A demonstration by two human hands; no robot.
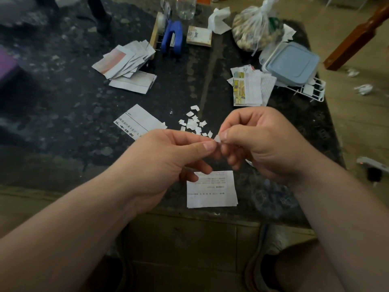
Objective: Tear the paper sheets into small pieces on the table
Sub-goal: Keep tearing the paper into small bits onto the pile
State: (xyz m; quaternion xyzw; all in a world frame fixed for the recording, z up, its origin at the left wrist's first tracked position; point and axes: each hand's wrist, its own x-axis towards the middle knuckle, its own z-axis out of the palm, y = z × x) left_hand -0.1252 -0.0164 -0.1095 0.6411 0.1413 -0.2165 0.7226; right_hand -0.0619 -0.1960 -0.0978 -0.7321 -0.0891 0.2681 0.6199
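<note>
We pinch one tiny paper scrap (217, 140) between our left hand (168, 157) and right hand (259, 144), above the table (84, 123) near the torn pieces (193, 123); light and flimsy, it likely wants a hold close beside the tear.

The dark tabletop (63, 98) carries scraps (193, 123), a near sheet (211, 192), a left sheet (140, 119), a left stack (126, 60), a right stack (250, 87), a blue tool (172, 36), a notepad (199, 35) and a bag (252, 28).

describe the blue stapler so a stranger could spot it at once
Look at the far side of the dark stone table, before the clear plastic bottle. The blue stapler sits between a fanned paper stack and a small notepad, the only deep blue thing.
</note>
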